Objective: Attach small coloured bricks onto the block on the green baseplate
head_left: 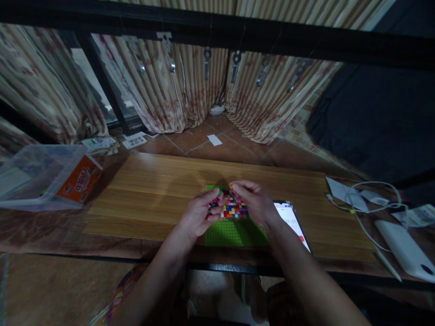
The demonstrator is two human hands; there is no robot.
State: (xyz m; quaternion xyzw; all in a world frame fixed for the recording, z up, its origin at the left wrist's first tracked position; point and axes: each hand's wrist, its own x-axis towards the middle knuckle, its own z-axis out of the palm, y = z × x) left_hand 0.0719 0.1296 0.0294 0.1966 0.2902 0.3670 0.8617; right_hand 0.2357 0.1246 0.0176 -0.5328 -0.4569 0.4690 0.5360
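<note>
A green studded baseplate [231,233] lies on the wooden board in front of me, with a block of small multicoloured toy bricks [235,211] built up on its middle. Over the left side of that block, my left hand [199,212] is closed around several loose toy bricks, and a green one [220,193] shows at its fingertips. My right hand [254,199] is over the block's right side, thumb and finger pinched on a small orange brick [231,186]. The two hands are close together but apart. The fingers hide part of the block.
A phone [292,222] with a lit screen lies beside my right forearm on the wooden board [146,190]. At the left stands a clear plastic box [37,181] with an orange label. White cables [365,225], papers and a white power bank [406,249] are at the right.
</note>
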